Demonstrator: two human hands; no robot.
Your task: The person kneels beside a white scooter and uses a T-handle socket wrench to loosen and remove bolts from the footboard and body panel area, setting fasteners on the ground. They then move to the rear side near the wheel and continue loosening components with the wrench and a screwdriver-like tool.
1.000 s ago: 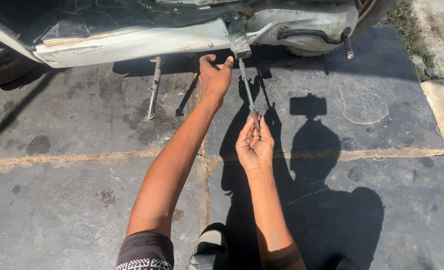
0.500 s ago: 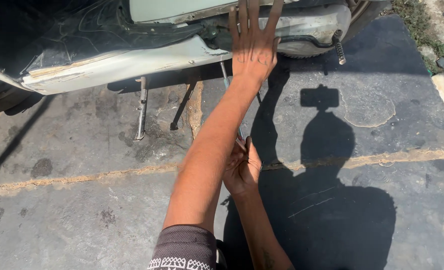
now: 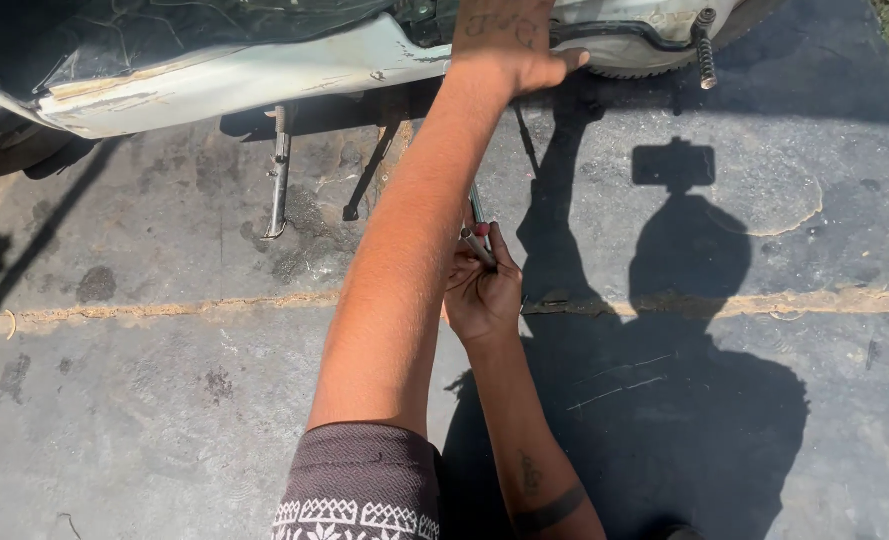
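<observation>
Left hand: my left hand (image 3: 510, 45) is up on the scooter (image 3: 215, 85), palm flat on its lower body, fingers together, thumb out to the right.
Right hand: my right hand (image 3: 483, 290) sits lower, palm up, fingers curled and pinching a thin metal rod (image 3: 480, 225).
Rod: it stands nearly upright out of my fingertips, its top hidden behind my left forearm.
Scooter: white side panel, scuffed along its edge, running across the top of the view.
Stand: the scooter's metal stand (image 3: 281, 170) touches the concrete floor (image 3: 145, 400), well left of my hands.
Kick lever: it (image 3: 705, 45) hangs at upper right.
Shadow: mine falls across the floor at right.
</observation>
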